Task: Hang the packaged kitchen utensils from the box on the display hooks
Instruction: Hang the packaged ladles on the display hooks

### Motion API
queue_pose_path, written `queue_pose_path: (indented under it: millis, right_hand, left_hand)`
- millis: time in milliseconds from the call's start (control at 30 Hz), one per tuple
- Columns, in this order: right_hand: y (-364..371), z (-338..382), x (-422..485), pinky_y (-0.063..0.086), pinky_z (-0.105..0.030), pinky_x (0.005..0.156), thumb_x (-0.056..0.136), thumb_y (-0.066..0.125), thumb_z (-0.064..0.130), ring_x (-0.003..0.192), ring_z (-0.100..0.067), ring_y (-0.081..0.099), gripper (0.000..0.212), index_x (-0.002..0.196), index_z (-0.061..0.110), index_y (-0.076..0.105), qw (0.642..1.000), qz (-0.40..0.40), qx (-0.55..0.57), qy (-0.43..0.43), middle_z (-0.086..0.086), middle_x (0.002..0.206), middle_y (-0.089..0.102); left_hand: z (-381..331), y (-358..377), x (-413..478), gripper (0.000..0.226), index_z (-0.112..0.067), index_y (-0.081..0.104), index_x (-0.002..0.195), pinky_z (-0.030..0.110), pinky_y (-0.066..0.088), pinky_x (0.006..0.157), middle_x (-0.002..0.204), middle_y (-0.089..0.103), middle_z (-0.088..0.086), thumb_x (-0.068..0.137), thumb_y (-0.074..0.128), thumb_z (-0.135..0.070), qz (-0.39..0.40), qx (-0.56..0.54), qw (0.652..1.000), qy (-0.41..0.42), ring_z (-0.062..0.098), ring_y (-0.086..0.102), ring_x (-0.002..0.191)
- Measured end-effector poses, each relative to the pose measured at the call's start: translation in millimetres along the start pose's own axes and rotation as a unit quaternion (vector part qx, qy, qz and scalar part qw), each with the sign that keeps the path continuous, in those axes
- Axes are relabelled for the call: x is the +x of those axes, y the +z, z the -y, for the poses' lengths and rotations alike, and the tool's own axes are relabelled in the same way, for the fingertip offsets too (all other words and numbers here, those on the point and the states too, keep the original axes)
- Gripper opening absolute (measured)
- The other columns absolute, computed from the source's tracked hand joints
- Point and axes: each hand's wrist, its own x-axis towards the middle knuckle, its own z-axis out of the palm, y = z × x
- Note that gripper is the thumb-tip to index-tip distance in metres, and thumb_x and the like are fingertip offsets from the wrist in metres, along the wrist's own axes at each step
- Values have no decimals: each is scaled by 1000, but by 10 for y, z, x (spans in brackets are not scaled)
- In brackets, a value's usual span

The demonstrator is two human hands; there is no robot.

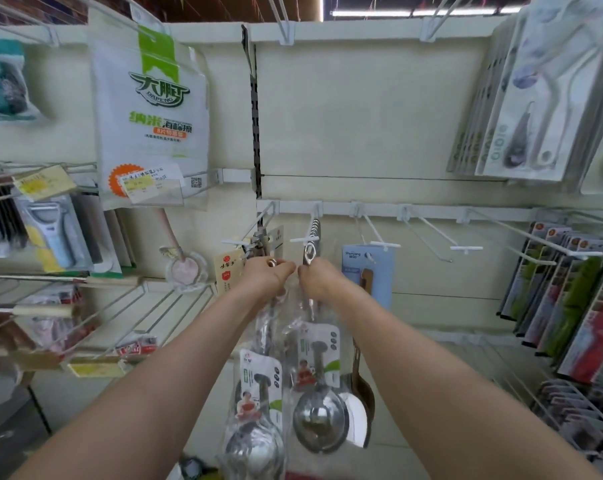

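Both arms reach up to the middle of the frame, in front of a cream shelf back panel fitted with white wire display hooks.

The left hand has its fingers curled tight round the top of a clear plastic pack holding a steel ladle with a white and green label card. That pack hangs straight down from the fist into the lower centre of the frame. The ring end of its handle shows just above the knuckles.

Just beside it, the right hand pinches the top of a second clear-packed steel ladle, which hangs below it, a little to the right of the first. The eye of this ladle's handle sits right under the white tag bar of the centre hook. I cannot tell whether it is already over the wire. More steel handles are bunched further back on that same hook.

The hook to the left carries other carded utensils. A blue card pack hangs on the hook to the right.

In the upper left hangs a big white sponge bag with a green logo, with a pale blue carded peeler below it at the left edge. Rows of boxed knives in red and green packs fill the right side.
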Motion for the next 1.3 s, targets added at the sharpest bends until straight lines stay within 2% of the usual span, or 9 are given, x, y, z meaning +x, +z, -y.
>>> queue_pose_path:
  millis: [267, 433, 533, 700, 867, 933, 1067, 1167, 1300]
  right_hand:
    - [-59, -123, -211, 40, -28, 56, 100, 45, 26, 72, -21, 53, 22, 99, 7, 56, 995, -25, -96, -10, -8, 89, 56]
    - [-211, -207, -530, 51, -35, 78, 97, 49, 27, 86, -21, 61, 16, 92, 18, 62, 986, -115, -35, -114, -2, 92, 66]
    - [-188, -278, -654, 54, -44, 86, 92, 57, 28, 83, -21, 67, 15, 83, 20, 66, 988, -9, 96, -122, -3, 84, 71]
    - [-39, -418, -759, 43, -36, 104, 82, 72, 37, 115, -18, 56, 61, 134, 14, 50, 974, 208, -4, -89, 0, 129, 57]
    - [220, -559, -758, 43, -29, 62, 89, 64, 30, 66, -15, 49, 33, 109, 3, 60, 979, 185, -3, -84, -3, 81, 55]
    - [220, -601, -764, 43, -31, 63, 93, 59, 28, 65, -21, 47, 30, 109, 2, 60, 977, 195, 33, -80, -8, 80, 55]
    - [206, -719, -764, 49, -40, 92, 95, 57, 28, 89, -25, 62, 14, 100, 18, 65, 976, 195, 79, -61, -11, 103, 66]
    - [229, -756, -752, 49, -36, 81, 93, 60, 28, 80, -17, 54, 18, 97, 11, 67, 971, 208, 106, -52, -4, 87, 62]
    - [257, -757, -787, 40, -20, 64, 95, 57, 21, 66, -7, 50, 21, 74, 25, 61, 964, 222, 132, -57, 11, 67, 57]
  left_hand:
    - [76, -94, -91, 16, -12, 71, 91, 12, 27, 31, 65, 64, -1, 91, 63, -27, -24, -33, 999, 9, 4, 46, 34]
    - [83, -38, -199, 14, -16, 71, 84, 14, 27, 34, 45, 52, 0, 88, 65, -28, -1, -48, 999, 3, 12, 44, 37]
    - [46, 35, -205, 18, -18, 72, 78, 21, 30, 43, 49, 50, 1, 85, 67, -34, 1, -75, 997, -26, 16, 43, 43]
    - [-64, 88, -232, 22, -16, 72, 71, 25, 36, 49, 49, 48, -1, 86, 69, -32, 34, -152, 986, -60, 15, 43, 48]
    - [-160, 102, -325, 27, -14, 64, 76, 25, 42, 55, 63, 55, 0, 84, 70, -38, 84, -237, 963, -95, 13, 49, 57]
    - [-161, 75, -400, 27, -12, 61, 79, 28, 46, 57, 69, 57, 3, 87, 67, -37, 112, -288, 946, -94, 15, 53, 60]
    - [-18, 17, -431, 18, -14, 64, 79, 26, 44, 67, 76, 65, 2, 90, 63, -28, 152, -288, 945, -28, 9, 58, 58]
    - [60, -28, -455, 4, -13, 66, 90, 29, 46, 66, 76, 63, 1, 89, 64, -16, 164, -243, 956, -7, 12, 57, 66]
    - [94, -73, -495, 17, -14, 64, 101, 36, 50, 71, 81, 62, 3, 85, 67, -9, 192, -224, 955, -17, 15, 57, 71]
